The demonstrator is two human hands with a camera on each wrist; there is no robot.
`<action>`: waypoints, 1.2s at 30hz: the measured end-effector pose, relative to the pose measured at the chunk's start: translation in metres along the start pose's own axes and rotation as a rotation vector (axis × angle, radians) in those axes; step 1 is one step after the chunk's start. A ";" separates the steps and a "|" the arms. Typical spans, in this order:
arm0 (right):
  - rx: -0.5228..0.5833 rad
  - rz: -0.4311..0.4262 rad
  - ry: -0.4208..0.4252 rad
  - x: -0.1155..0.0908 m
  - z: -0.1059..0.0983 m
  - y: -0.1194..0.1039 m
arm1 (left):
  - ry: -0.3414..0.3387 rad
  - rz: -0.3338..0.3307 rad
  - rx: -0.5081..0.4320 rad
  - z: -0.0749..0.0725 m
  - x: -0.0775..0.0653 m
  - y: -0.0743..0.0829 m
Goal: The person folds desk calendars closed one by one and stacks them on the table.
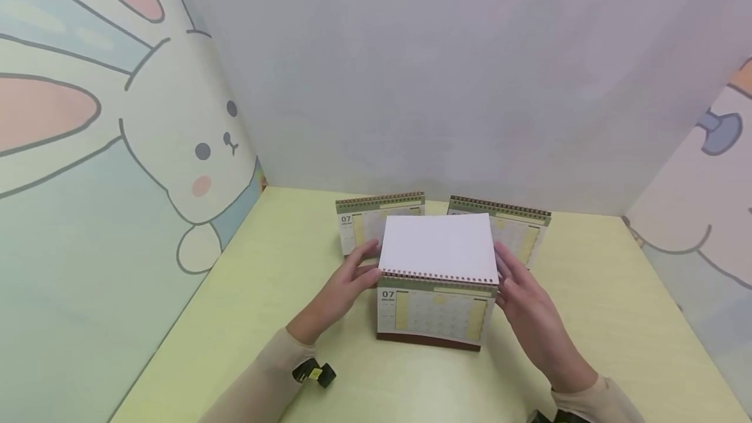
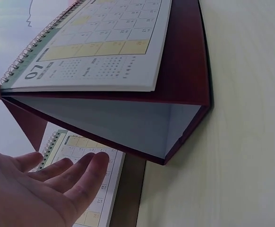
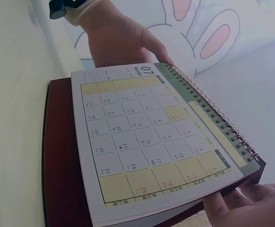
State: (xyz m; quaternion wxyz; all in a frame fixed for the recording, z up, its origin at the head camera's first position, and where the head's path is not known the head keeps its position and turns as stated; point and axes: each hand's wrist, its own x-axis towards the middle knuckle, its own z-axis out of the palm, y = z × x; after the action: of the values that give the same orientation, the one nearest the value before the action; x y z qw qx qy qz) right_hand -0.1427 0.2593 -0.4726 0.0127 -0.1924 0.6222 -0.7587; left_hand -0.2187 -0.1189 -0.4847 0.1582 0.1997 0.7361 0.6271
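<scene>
A spiral-bound desk calendar [image 1: 437, 312] showing 07 stands between the two hands, tented on its dark red base [image 3: 59, 156]. A blank white sheet [image 1: 437, 247] spreads back from its ring binding. My left hand [image 1: 337, 292] is at the left side, its thumb touching the top corner by the rings, the other fingers stretched out behind, apart from the base. On the other side my right hand [image 1: 531, 312] touches the right edge with fairly straight fingers; part of them is hidden behind the calendar.
Behind stand two similar calendars, one at the left [image 1: 346, 230] and one at the right [image 1: 531, 240], both partly covered by the front one. They share a pale yellow-green table [image 1: 276, 247]. A plain pale wall backs it, and rabbit-patterned panels [image 1: 164, 123] flank it.
</scene>
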 end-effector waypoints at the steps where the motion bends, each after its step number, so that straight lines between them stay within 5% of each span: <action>1: 0.003 -0.007 -0.005 0.000 0.000 0.000 | -0.001 0.004 -0.001 0.000 0.000 -0.001; 10: -0.020 -0.076 -0.002 -0.001 0.002 -0.001 | -0.001 0.002 -0.021 0.001 0.000 -0.004; 36: -0.036 -0.073 0.010 -0.002 0.008 -0.014 | -0.003 0.002 -0.007 0.000 -0.002 0.002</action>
State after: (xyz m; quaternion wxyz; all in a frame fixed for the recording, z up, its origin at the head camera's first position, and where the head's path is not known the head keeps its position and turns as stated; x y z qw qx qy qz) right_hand -0.1348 0.2557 -0.4585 -0.0216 -0.2116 0.6285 -0.7482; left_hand -0.2171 -0.1198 -0.4828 0.1595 0.2006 0.7335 0.6295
